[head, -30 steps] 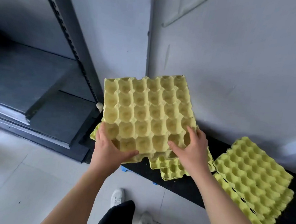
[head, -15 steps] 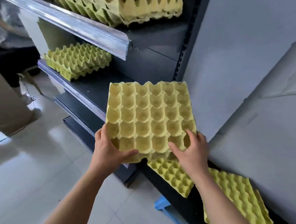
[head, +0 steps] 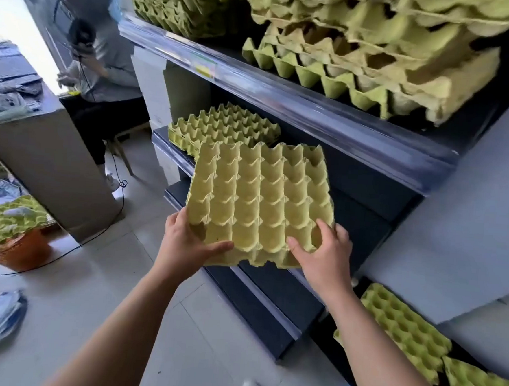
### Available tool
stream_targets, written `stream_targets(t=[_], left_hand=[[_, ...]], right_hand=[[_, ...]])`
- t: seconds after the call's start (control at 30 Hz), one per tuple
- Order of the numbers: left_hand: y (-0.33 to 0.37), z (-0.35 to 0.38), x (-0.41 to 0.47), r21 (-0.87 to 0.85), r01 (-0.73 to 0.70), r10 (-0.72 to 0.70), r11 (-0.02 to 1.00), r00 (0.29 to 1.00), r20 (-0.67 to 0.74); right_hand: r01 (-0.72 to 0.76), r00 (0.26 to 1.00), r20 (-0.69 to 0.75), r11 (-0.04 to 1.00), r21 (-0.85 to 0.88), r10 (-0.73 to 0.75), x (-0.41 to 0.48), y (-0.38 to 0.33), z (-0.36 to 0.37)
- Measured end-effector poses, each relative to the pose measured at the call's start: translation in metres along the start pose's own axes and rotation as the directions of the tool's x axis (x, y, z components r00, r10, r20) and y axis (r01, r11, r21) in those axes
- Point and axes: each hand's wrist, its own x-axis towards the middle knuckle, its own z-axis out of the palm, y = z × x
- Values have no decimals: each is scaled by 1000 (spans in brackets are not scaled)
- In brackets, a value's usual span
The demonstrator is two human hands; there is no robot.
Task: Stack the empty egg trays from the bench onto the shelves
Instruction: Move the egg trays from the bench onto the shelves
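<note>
- The left hand (head: 185, 243) grips the near left corner of a yellow-green paper egg tray (head: 260, 202).
- The right hand (head: 325, 258) grips its near right corner, fingers curled in.
- The tray is up in the air, just in front of the dark metal shelves (head: 313, 115).

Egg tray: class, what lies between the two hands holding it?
Head view: only the near edge of the egg tray spans between left hand and right hand.
</note>
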Motion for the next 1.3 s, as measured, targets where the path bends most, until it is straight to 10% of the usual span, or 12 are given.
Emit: stream_targets(t=[1.3], left_hand=[[-126, -110, 498, -34, -195, 195, 980, 918, 346]], right_hand=[[-330, 929, -178, 944, -4, 324, 249, -231, 265]])
